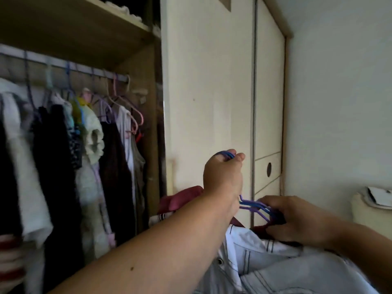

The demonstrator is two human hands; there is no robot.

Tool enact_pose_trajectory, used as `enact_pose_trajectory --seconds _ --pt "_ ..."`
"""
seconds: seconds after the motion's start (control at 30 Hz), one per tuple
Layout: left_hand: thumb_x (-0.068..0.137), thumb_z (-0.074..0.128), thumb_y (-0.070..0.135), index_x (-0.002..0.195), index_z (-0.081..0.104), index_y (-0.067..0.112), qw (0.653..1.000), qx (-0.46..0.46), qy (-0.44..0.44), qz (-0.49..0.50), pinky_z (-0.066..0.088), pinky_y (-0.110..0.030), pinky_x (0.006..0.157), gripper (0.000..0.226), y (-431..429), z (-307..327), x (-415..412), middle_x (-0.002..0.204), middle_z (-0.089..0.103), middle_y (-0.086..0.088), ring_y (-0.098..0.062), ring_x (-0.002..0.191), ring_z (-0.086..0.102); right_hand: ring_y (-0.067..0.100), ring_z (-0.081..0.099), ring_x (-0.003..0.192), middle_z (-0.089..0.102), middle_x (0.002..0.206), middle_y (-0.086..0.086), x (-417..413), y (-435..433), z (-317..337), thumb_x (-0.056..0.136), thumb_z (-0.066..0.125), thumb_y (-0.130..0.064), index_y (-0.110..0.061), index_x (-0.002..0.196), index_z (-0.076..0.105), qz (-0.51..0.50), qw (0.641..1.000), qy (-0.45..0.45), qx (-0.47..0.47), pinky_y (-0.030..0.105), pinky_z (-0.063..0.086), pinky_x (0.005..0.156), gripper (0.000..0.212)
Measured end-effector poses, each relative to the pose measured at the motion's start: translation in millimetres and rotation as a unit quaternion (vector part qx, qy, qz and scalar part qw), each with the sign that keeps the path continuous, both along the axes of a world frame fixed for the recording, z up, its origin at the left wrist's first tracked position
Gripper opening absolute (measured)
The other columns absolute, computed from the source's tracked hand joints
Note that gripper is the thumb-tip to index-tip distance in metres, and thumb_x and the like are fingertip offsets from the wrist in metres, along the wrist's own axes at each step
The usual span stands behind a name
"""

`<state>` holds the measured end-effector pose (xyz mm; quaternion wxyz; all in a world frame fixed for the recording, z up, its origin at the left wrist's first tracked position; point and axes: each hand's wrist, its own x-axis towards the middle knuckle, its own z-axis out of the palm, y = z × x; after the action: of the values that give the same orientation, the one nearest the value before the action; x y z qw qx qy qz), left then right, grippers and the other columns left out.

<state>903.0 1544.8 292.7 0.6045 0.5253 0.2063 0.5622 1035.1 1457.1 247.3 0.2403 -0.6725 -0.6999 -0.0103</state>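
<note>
My left hand [222, 177] is raised in front of the cream wardrobe door and grips the hook of blue-purple hangers [253, 205]. Their hook tops show above my fingers. My right hand [297, 221] holds the lower shoulder part of the same hangers, at the collar of the clothes. A dark red garment [180, 200] hangs behind my left wrist. A pale blue denim piece with dark stitching [275, 266] lies below both hands, along the bottom edge.
At left an open wardrobe holds a metal rail [63, 64] crowded with hung clothes [63, 145] and spare pink and purple hangers. A shelf runs above it. Cream sliding doors [207, 92] fill the middle. A cream object [371, 209] stands by the right wall.
</note>
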Motion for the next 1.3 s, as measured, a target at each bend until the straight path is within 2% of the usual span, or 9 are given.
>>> enact_pose_trajectory --seconds 0.13,0.3,0.5,0.63,0.77,0.83,0.97,1.1,1.3 --pt "0.088 0.061 0.004 0.079 0.06 0.019 0.999 0.035 -0.02 0.035 0.05 -0.03 0.089 0.018 -6 16 -68 0.085 0.067 -0.001 -0.019 0.088 0.066 -0.001 0.053 0.059 0.063 0.074 -0.003 -60 3 21 0.075 0.071 -0.023 -0.04 0.092 0.062 0.065 0.997 0.045 0.016 0.017 0.042 0.057 0.026" --pt "0.091 0.054 0.001 0.082 0.057 0.017 0.995 0.054 -0.052 0.058 0.049 -0.015 0.069 0.019 -16 40 -157 0.077 0.065 0.004 -0.006 0.071 0.063 -0.002 0.05 0.052 0.06 0.062 -0.011 -141 15 43 0.076 0.074 -0.021 -0.043 0.092 0.062 0.146 0.986 0.078 0.022 0.013 0.039 0.05 0.03" --pt "0.094 0.049 0.002 0.091 0.059 0.016 0.988 0.104 -0.049 0.106 0.051 -0.016 0.074 0.017 -27 72 -245 0.08 0.067 0.005 -0.004 0.073 0.066 0.006 0.05 0.05 0.057 0.061 -0.004 -218 28 70 0.075 0.068 -0.008 -0.03 0.094 0.065 0.247 0.961 0.123 0.009 0.02 0.04 0.046 0.029" --pt "0.096 0.048 0.003 0.086 0.056 0.019 0.982 0.12 -0.049 0.138 0.052 -0.013 0.066 0.02 -32 96 -298 0.081 0.066 0.006 -0.002 0.072 0.066 0.012 0.053 0.057 0.06 0.068 0.006 -272 37 93 0.065 0.071 -0.026 -0.028 0.094 0.065 0.323 0.936 0.138 0.016 0.027 0.044 0.051 0.03" --pt "0.096 0.048 0.004 0.103 0.057 0.013 0.974 0.131 -0.052 0.178 0.048 -0.01 0.055 0.015 -38 118 -341 0.085 0.066 0.004 -0.004 0.074 0.064 0.009 0.051 0.06 0.06 0.069 -0.003 -318 45 115 0.076 0.073 -0.009 -0.024 0.095 0.066 0.386 0.913 0.128 0.025 0.022 0.044 0.054 0.025" --pt "0.095 0.048 0.002 0.104 0.056 0.011 0.968 0.137 -0.066 0.198 0.049 -0.009 0.052 0.015 -39 127 -359 0.09 0.066 -0.001 -0.007 0.072 0.063 0.005 0.051 0.058 0.06 0.068 -0.008 -336 48 124 0.073 0.075 -0.013 -0.022 0.095 0.066 0.387 0.914 0.115 0.041 0.019 0.043 0.054 0.025" --pt "0.097 0.042 0.001 0.105 0.053 0.009 0.966 0.133 -0.074 0.208 0.051 -0.019 0.07 0.015 -37 139 -384 0.098 0.062 -0.007 -0.013 0.08 0.061 0.01 0.055 0.062 0.065 0.074 0.006 -361 50 142 0.072 0.072 -0.013 -0.021 0.095 0.065 0.371 0.924 0.071 0.057 0.028 0.045 0.059 0.026" --pt "0.1 0.037 0.004 0.118 0.054 0.004 0.977 0.089 -0.043 0.19 0.047 -0.017 0.059 0.025 -27 149 -397 0.105 0.064 -0.007 -0.015 0.088 0.062 0.008 0.056 0.059 0.067 0.074 0.002 -377 51 156 0.076 0.071 -0.013 -0.02 0.093 0.064 0.31 0.946 0.002 0.092 0.031 0.046 0.06 0.02" --pt "0.1 0.037 0.008 0.099 0.06 0.009 0.99 0.048 0.053 0.119 0.045 -0.027 0.077 0.023 -10 171 -418 0.078 0.061 0.0 -0.009 0.068 0.058 0.011 0.057 0.067 0.064 0.074 -0.004 -397 39 177 0.081 0.07 -0.032 -0.019 0.093 0.063 0.264 0.962 -0.04 0.055 0.029 0.045 0.065 0.019"
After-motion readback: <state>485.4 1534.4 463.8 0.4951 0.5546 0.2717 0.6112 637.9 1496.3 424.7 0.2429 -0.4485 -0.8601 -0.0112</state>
